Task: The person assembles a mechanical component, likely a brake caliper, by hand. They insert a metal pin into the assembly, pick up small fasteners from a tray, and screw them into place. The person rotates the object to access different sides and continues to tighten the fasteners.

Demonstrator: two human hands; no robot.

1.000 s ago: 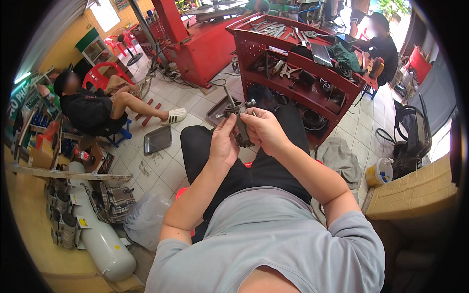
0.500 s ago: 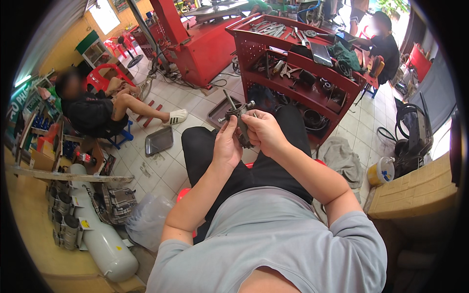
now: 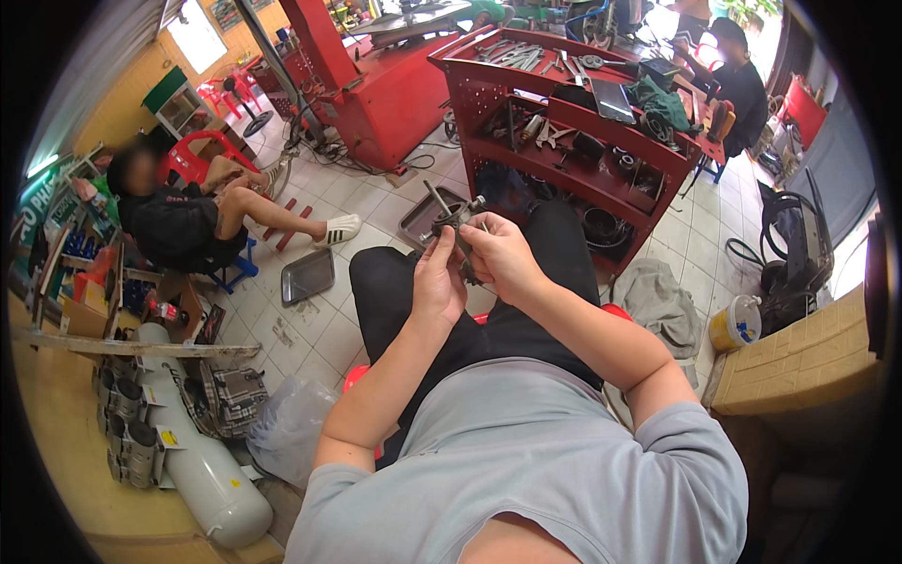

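Observation:
Above my lap I hold a dark metal part [image 3: 464, 246] with a round collar and a thin rod standing up from it. My left hand [image 3: 440, 280] is closed on its left side, thumb pressed near the collar. My right hand [image 3: 501, 256] grips the other side, thumb and index finger pinched together at the top. A small light metal piece shows by the right fingertips, though its kind is too small to make out. Both hands cover much of the part's lower end.
A red tool cart [image 3: 573, 141] with wrenches and loose parts stands ahead. Metal trays [image 3: 308, 276] lie on the tiled floor. A seated person [image 3: 178, 221] is at left, another [image 3: 738, 94] at far right. Beside me are a grey cylinder [image 3: 202, 451], plastic bag [image 3: 293, 423] and bucket [image 3: 733, 324].
Both hands keep their hold on the metal part, with only a slight shift of the right fingers. The whole view has moved a little.

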